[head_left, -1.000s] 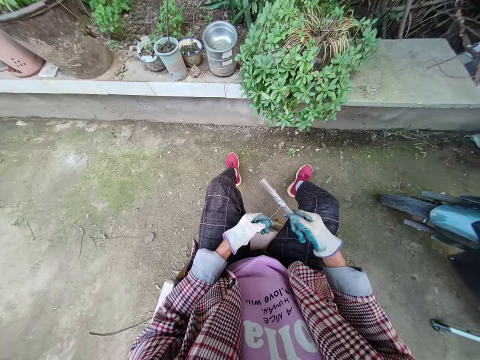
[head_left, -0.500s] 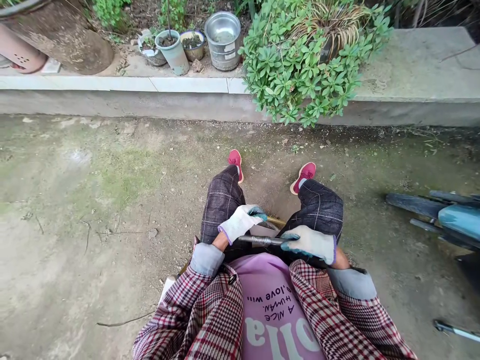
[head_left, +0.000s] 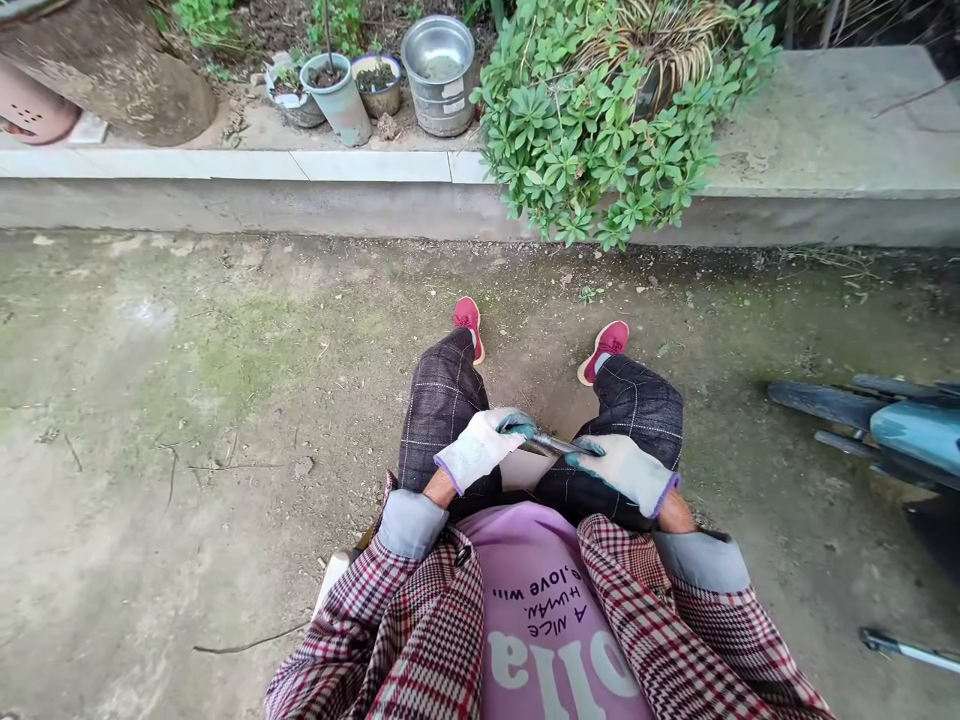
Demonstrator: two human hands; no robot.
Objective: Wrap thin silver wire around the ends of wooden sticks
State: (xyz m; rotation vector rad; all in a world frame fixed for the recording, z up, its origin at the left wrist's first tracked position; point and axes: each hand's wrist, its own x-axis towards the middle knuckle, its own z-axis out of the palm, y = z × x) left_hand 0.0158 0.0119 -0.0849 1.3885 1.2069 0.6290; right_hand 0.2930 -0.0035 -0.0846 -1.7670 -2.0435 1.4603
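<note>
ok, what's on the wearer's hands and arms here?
Both the left hand and right hand wear white knit gloves with teal-coated fingers and purple-trimmed cuffs. Sleeves: red, white and dark plaid jacket, with grey-blue cuffs turned back at the wrists.

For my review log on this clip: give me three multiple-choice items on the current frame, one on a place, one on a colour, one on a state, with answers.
1. Where is the metal rod?
A. on the ledge
B. between both gloved hands over the lap
C. on the ground by the shoes

2. What colour are the shoes?
A. red
B. black
C. white

3. How is the left hand?
A. flat open
B. hanging free
C. closed on the rod

Answers: 1 B, the rod spans from the left hand to the right hand; 2 A, both shoes show red; 3 C, its fingers curl round the rod's end.
</note>
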